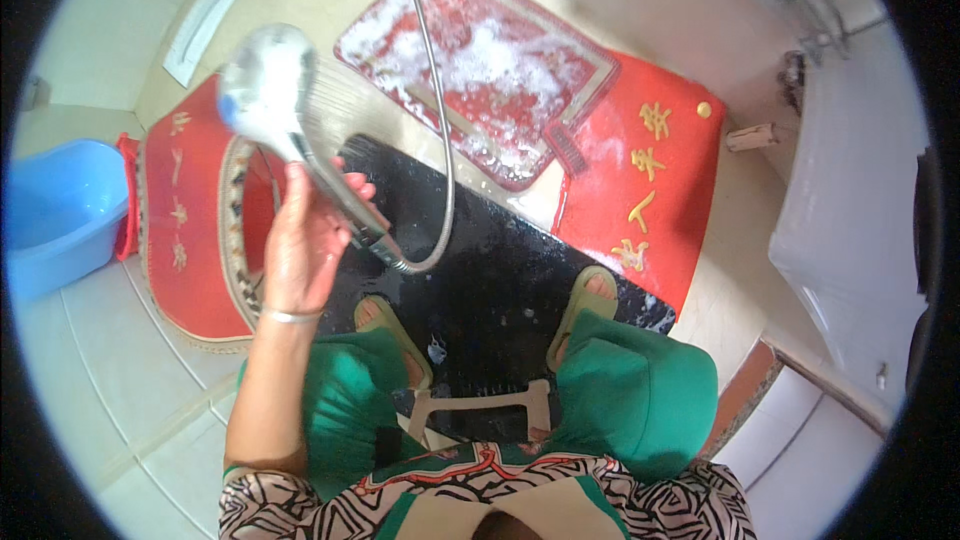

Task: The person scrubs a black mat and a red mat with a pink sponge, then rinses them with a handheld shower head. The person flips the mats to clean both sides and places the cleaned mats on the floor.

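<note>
My left hand point(304, 255), with a bangle at the wrist, grips the handle of a silver shower head point(268, 82). From the handle's lower end a metal hose point(444, 127) loops up past the top of the view. Fine streaks of water seem to leave the head towards the right. Beyond it lies a patterned dark-red mat point(499, 124) covered with white suds. A scrub brush point(564, 148) rests at that mat's lower right edge. Alongside is a bright red mat point(675, 187) bearing gold writing. My right hand is out of view.
Under my sandals spreads a wet black mat point(480, 300). A low stool point(480, 400) stands between my legs. Leftward are another red mat point(195, 255) bearing writing, leaning or bent, and a blue plastic tub point(60, 255). Walls border the floor; a grey sheet-like surface point(847, 187) rises at right.
</note>
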### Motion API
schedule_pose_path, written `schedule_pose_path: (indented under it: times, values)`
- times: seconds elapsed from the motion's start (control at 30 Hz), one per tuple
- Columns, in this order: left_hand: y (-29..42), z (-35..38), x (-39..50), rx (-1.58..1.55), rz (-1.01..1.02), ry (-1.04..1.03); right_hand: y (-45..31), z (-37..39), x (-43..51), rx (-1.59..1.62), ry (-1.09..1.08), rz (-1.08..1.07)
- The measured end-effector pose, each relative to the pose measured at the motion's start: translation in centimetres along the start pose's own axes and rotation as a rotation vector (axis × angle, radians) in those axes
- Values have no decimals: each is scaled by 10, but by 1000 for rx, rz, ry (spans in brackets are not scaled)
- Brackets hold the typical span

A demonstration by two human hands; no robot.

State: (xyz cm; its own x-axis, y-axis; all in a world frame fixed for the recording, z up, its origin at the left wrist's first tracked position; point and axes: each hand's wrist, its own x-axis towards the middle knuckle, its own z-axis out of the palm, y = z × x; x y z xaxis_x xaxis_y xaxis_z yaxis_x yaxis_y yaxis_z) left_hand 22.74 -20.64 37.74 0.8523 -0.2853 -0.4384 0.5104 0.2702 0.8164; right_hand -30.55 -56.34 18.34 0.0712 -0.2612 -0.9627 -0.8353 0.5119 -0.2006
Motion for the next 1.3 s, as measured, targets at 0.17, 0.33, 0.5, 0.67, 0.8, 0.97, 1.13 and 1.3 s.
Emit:
schedule_pose_path:
  times: [0.17, 0.33, 0.5, 0.67, 0.8, 0.97, 1.13, 1.3]
  values:
    - [-8, 1, -6, 128, -2, -145, -15, 10, 20, 67, -33, -137]
    - [-22, 4, -14, 189, -188, -167, -126, 16, -20, 35, -159, -345]
    - [-19, 4, -13, 224, -210, -249, -309, 42, -96, -784, -218, -628]
    - [-15, 5, -4, 259, -204, -199, -406, 163, -52, -1266, -219, -968]
    - [-9, 8, 3, 294, -117, -262, -397, 256, 48, -1359, 9, -1032]
    - [-2, 7, 5, 330, -135, -250, -368, 319, 161, -911, -33, -705]
    - [-1, 4, 12, 292, -156, -192, -351, 364, 210, 2, 209, -478]
    - [2, 7, 16, 319, -175, -145, -354, 387, 188, 611, -13, -262]
